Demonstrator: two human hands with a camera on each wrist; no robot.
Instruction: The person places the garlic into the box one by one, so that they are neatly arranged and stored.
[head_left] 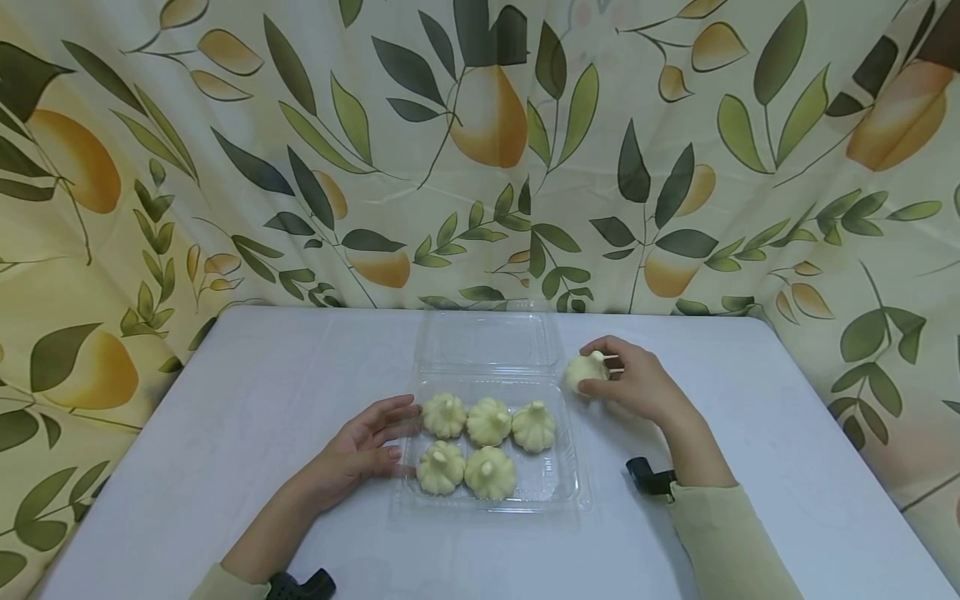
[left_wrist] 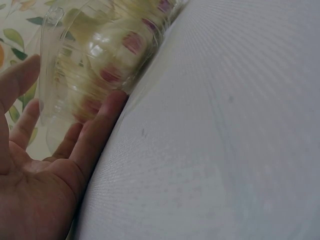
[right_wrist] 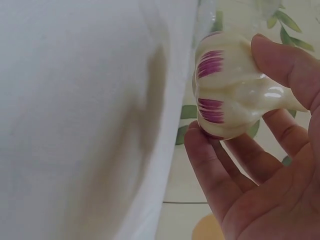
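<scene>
My right hand (head_left: 637,379) pinches a pale garlic bulb (head_left: 586,372) between thumb and fingers, just right of a clear plastic box (head_left: 573,492). The right wrist view shows purple streaks on this garlic bulb (right_wrist: 230,92), which is held off the white cloth. Several similar bulbs (head_left: 490,472) sit in the box, three in the back row and two in front at left and middle. Along the box's left side, my left hand (head_left: 356,450) rests with relaxed fingers. Its fingertips (left_wrist: 117,97) are right at the plastic wall in the left wrist view.
The box's clear lid (head_left: 487,342) lies folded back toward the far edge of the white-covered table (head_left: 300,367). Behind it hangs a curtain (head_left: 300,217) with a leaf and fruit print. Black wrist cameras (head_left: 651,477) sit at the sleeves.
</scene>
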